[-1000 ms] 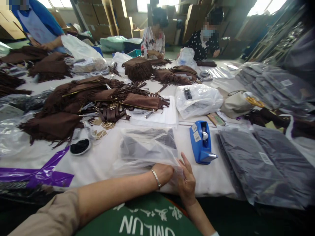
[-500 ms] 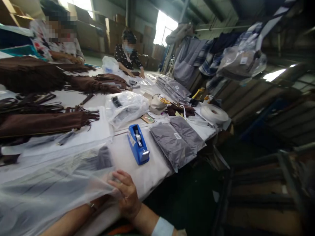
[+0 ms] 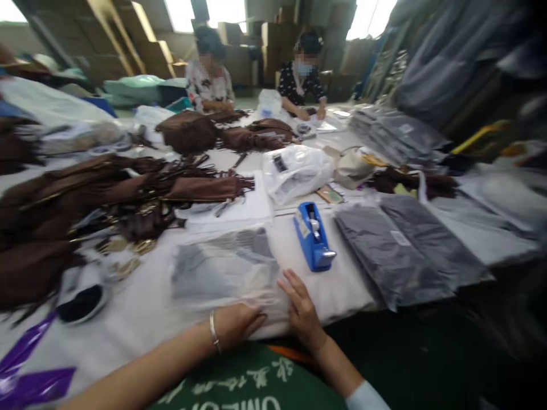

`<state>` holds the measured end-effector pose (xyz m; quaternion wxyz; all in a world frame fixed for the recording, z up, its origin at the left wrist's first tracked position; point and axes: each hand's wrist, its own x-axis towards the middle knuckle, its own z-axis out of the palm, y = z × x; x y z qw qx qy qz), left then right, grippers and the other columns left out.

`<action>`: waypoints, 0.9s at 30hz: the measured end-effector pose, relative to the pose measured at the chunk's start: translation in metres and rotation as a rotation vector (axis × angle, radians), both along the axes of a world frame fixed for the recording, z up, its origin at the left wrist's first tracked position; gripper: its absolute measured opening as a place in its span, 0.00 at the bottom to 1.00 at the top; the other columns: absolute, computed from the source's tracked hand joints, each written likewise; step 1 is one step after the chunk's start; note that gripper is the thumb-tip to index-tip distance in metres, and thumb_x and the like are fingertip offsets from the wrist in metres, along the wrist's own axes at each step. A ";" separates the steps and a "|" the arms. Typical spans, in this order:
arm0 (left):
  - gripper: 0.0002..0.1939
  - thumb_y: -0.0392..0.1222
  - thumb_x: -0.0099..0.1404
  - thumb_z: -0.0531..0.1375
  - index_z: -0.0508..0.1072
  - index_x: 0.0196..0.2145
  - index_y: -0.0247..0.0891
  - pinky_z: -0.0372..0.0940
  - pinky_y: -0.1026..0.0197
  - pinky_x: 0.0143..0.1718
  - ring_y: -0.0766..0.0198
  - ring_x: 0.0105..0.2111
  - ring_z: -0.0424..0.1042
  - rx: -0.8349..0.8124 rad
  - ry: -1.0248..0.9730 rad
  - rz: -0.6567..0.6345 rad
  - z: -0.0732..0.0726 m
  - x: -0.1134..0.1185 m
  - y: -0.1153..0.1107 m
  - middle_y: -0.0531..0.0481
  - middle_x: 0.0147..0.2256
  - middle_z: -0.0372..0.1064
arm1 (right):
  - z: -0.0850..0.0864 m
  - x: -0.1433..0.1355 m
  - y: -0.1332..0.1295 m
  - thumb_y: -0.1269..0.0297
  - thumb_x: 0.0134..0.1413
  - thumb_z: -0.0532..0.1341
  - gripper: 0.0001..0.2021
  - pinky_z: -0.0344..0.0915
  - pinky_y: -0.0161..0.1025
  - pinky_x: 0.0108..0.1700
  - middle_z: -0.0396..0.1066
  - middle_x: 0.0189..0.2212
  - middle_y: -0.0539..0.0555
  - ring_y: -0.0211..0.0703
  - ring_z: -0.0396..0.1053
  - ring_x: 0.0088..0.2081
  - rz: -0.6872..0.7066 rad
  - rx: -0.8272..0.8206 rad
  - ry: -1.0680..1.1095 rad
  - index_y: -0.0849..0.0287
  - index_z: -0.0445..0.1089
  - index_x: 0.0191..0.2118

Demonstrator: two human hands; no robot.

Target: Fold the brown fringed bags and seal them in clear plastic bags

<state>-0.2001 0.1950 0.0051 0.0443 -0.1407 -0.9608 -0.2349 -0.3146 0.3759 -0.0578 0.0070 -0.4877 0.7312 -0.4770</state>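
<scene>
- My left hand (image 3: 237, 323) lies flat on the near edge of the clear bag (image 3: 224, 267), fingers together and pressing down, not clamped on anything.
- My right hand (image 3: 302, 310) rests on the bag's near right corner, fingers (image 3: 290, 285) slightly apart and stretched out flat, gripping nothing.
- The bag lies flat on the white tabletop (image 3: 141, 307) right in front of me, with something grey folded inside.
- A blue tape dispenser (image 3: 313, 236) stands just beside the bag, to its right.
- Past that lie two grey packed bags (image 3: 401, 245), side by side.
- Brown fringed pieces (image 3: 106, 193) are heaped to the left and behind.
- Two people (image 3: 256, 80) work at the far end of the tabletop.
</scene>
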 end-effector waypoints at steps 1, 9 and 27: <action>0.19 0.41 0.69 0.50 0.63 0.56 0.44 0.70 0.63 0.42 0.63 0.37 0.74 -0.014 -0.034 -0.042 0.007 0.019 -0.009 0.47 0.42 0.74 | -0.004 -0.001 0.002 0.82 0.48 0.44 0.34 0.51 0.57 0.64 0.50 0.64 0.53 0.47 0.44 0.65 0.029 0.020 0.015 0.54 0.56 0.61; 0.30 0.33 0.66 0.52 0.51 0.64 0.39 0.47 0.40 0.62 0.48 0.64 0.42 -0.303 0.029 0.357 0.021 0.126 -0.065 0.43 0.62 0.50 | -0.013 -0.012 0.002 0.81 0.47 0.45 0.34 0.52 0.61 0.62 0.44 0.66 0.52 0.54 0.46 0.65 0.107 0.119 0.196 0.52 0.57 0.61; 0.20 0.31 0.63 0.49 0.66 0.52 0.38 0.59 0.54 0.57 0.59 0.53 0.64 0.181 -0.164 0.286 -0.027 0.176 -0.115 0.43 0.51 0.66 | 0.033 -0.046 -0.011 0.76 0.50 0.53 0.36 0.51 0.52 0.64 0.49 0.64 0.53 0.46 0.46 0.65 0.764 0.649 0.137 0.53 0.47 0.65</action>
